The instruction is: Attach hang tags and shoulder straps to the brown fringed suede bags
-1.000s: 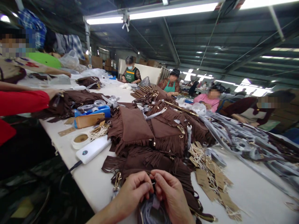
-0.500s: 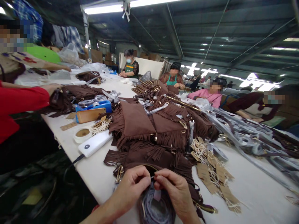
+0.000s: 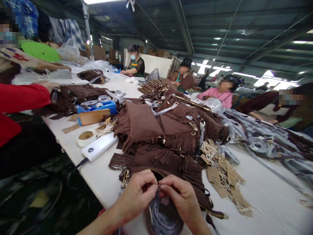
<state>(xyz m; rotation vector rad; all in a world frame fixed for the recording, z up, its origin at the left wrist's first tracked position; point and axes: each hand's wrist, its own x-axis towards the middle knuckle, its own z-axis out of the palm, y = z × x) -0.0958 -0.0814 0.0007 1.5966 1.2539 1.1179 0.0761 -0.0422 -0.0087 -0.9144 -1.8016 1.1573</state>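
My left hand [image 3: 139, 194] and my right hand [image 3: 182, 197] meet at the near table edge, fingertips pinched together over the open mouth of a brown fringed bag [image 3: 168, 164]. Grey lining [image 3: 162, 217] shows inside the bag under my hands. What the fingertips pinch is too small to name. A gold clasp [image 3: 125, 175] hangs at the bag's left corner, just beside my left hand. More brown fringed bags [image 3: 156, 130] lie stacked behind it.
A pile of tan paper tags on strings [image 3: 225, 178] lies right of the bag. A white power bank [image 3: 99, 147], tape roll [image 3: 84, 137] and blue box [image 3: 97, 109] sit to the left. Grey straps [image 3: 259, 140] spread at right. A red-sleeved arm [image 3: 24, 98] and several seated people line the table [image 3: 264, 199].
The view has tilted down a little. My hands have shifted slightly and closed tighter together over the bag's opening, which now shows more grey lining.
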